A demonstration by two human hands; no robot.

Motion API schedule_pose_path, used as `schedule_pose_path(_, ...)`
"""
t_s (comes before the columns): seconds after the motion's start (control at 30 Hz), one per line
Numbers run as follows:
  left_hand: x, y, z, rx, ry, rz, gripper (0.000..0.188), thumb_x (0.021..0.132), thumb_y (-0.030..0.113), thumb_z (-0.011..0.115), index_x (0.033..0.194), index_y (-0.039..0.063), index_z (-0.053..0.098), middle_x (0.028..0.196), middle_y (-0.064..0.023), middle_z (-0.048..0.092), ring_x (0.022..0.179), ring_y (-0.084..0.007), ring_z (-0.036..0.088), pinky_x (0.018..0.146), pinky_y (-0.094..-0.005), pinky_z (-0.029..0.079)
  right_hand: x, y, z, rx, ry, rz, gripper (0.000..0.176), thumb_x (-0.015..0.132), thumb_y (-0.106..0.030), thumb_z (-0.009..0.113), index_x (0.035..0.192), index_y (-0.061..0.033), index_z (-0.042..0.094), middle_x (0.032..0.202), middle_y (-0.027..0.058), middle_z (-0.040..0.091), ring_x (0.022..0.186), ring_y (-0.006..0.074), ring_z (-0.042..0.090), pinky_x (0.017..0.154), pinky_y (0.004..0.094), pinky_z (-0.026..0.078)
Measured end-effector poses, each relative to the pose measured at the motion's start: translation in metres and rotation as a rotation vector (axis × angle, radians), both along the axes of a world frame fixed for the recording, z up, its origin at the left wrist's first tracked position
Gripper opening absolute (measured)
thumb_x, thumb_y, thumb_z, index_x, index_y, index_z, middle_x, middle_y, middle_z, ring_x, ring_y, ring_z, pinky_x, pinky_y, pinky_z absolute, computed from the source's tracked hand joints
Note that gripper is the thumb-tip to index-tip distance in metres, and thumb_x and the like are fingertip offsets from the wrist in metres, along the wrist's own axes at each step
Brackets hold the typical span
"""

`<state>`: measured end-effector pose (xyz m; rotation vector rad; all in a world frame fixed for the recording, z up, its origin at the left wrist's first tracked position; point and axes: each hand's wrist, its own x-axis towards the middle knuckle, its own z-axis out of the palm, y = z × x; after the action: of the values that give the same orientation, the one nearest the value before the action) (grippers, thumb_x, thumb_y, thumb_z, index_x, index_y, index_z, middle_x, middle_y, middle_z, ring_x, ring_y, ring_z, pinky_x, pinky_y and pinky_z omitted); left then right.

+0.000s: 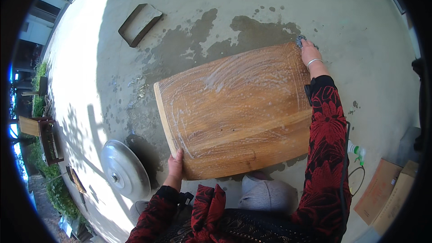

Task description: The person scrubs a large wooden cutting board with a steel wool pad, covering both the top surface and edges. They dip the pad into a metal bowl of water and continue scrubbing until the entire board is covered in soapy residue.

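A wide wooden board (pixel 236 108), streaked with whitish suds in curved strokes, lies tilted in front of me. My left hand (pixel 176 167) grips its near left corner, the thumb on top and the other fingers hidden beneath. At the far right corner, my right hand (pixel 309 53) presses a grey scouring pad (pixel 300 40) against the edge. The pad looks like metal wool, and part of it sticks out past my fingers. What supports the board from below is hidden.
Wet patches darken the concrete floor (pixel 263 30) around the board. A metal lid (pixel 125 168) stands at the left, and a dustpan-like metal tray (pixel 140 23) lies farther off. To the right are a green-and-white spray bottle (pixel 358 151) and cardboard boxes (pixel 378 189).
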<state>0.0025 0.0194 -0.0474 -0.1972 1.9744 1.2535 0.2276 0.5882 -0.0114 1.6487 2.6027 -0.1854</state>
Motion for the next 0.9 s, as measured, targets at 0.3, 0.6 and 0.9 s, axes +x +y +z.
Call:
schedule_pose_path(0.3,0.005,-0.001,-0.006,0.074,-0.032,0.074,0.059,0.080,0.043,0.062,0.114,-0.004,0.050,0.105,-0.0095,0.058,0.093,-0.0179,0.054,0.082,-0.0314,0.043,0.070,-0.066,0.004,0.016,0.104,0.090,0.035,0.087,-0.013,0.042,0.122,-0.0141,0.048,0.116,0.0146,0.050,0.094,0.0348,0.055,0.079,0.0400,0.047)
schedule_pose_path(0.6,0.000,-0.003,-0.012,0.018,-0.007,0.045,0.070,0.076,0.049,0.064,0.118,-0.005,0.047,0.107,-0.0104,0.057,0.093,-0.0202,0.054,0.082,-0.0332,0.043,0.217,-0.220,0.022,-0.116,0.074,-0.015,0.039,0.082,-0.008,0.050,0.121,-0.0126,0.048,0.121,0.0180,0.048,0.101,0.0360,0.053,0.084,0.0397,0.045)
schedule_pose_path(0.9,0.000,0.000,-0.006,0.037,-0.019,-0.002,0.064,0.080,0.045,0.061,0.120,-0.003,0.046,0.107,-0.0116,0.056,0.094,-0.0207,0.055,0.083,-0.0339,0.044,0.143,-0.129,0.010,-0.110,0.313,0.017,0.035,0.083,-0.008,0.050,0.117,-0.0094,0.051,0.118,0.0161,0.051,0.103,0.0339,0.051,0.088,0.0372,0.043)
